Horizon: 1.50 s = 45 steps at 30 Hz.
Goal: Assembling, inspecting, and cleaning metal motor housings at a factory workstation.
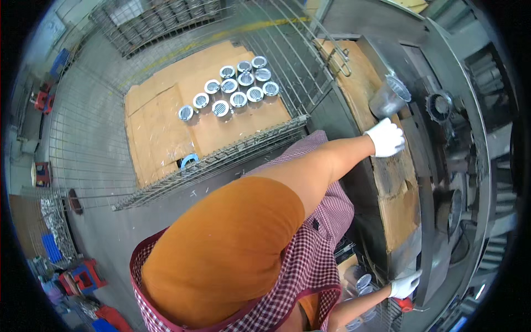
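My left hand (pixel 386 138), in a white glove, rests on the cardboard-covered bench top (pixel 395 210), fingers loosely curled and holding nothing. Just beyond its fingertips a shiny metal cup (pixel 390 97) lies tilted on the cardboard; I cannot tell whether they touch. My right hand (pixel 404 285), also gloved, lies flat against the grey metal edge of the machine (pixel 426 243), right above a small red part (pixel 406 304). My orange sleeve and checked apron (pixel 326 232) fill the middle of the view.
A wire cage (pixel 221 160) to my left holds a cardboard sheet with several round louvred metal caps (pixel 238 88). More round metal pieces (pixel 362 282) sit below the bench. The machine has a ring-shaped tool (pixel 440 105). Red stools (pixel 83 276) stand on the floor.
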Each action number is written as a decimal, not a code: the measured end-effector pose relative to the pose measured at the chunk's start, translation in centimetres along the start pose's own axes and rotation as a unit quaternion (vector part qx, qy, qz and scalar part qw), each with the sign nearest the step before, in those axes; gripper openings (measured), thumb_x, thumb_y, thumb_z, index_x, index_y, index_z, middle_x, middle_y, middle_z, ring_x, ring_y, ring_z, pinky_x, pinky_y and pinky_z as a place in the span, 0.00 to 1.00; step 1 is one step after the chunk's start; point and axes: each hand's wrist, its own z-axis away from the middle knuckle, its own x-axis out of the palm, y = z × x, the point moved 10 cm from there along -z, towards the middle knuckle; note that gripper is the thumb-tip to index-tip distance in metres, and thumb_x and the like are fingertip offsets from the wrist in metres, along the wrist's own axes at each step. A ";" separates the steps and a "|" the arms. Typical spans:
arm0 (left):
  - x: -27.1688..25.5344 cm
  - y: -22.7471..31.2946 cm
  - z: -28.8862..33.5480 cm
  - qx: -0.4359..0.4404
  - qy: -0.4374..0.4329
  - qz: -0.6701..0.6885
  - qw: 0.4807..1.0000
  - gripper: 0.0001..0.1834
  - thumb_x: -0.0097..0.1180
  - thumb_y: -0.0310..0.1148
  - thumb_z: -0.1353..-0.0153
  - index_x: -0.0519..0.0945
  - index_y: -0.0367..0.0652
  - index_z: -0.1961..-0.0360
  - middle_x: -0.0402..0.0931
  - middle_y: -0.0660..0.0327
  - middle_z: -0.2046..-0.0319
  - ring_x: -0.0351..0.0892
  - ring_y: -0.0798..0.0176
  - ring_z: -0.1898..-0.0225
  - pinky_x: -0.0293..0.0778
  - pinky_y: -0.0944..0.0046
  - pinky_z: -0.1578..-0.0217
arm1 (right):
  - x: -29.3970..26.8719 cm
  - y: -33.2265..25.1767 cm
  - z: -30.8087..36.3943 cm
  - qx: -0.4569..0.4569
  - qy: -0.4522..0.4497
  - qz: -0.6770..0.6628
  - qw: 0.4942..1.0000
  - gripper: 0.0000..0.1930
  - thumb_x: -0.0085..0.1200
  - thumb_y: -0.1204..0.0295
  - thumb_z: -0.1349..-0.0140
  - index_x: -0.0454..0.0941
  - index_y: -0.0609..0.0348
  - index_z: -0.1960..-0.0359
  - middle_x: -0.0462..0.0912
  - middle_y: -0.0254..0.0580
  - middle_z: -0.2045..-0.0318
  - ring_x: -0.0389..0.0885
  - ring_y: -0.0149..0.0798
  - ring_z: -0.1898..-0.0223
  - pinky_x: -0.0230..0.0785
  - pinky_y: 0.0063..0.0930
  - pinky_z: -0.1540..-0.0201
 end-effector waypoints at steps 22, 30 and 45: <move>3.0 2.9 -3.3 0.059 -0.310 -0.089 0.945 0.29 0.49 0.59 0.41 0.84 0.43 0.59 0.79 0.52 0.55 0.78 0.51 0.52 0.72 0.53 0.52 | -3.7 -3.1 3.2 -0.128 0.115 -0.015 0.985 0.15 0.61 0.63 0.41 0.81 0.65 0.77 0.80 0.52 0.80 0.75 0.46 0.79 0.67 0.39 0.71; 3.4 4.0 -2.8 0.096 -0.397 -0.071 0.910 0.40 0.52 0.67 0.47 0.80 0.35 0.59 0.75 0.43 0.56 0.77 0.46 0.53 0.72 0.52 0.50 | -4.5 -3.5 4.4 -0.133 0.201 -0.044 0.969 0.12 0.63 0.70 0.46 0.76 0.63 0.81 0.74 0.50 0.83 0.71 0.49 0.80 0.63 0.40 0.72; 3.7 3.1 -4.0 0.129 -0.308 -0.079 0.939 0.30 0.49 0.59 0.39 0.80 0.38 0.64 0.76 0.46 0.63 0.78 0.43 0.59 0.72 0.49 0.57 | -5.5 -5.7 4.7 -0.160 0.179 -0.012 0.971 0.15 0.60 0.65 0.47 0.73 0.54 0.87 0.73 0.47 0.87 0.73 0.52 0.81 0.62 0.46 0.74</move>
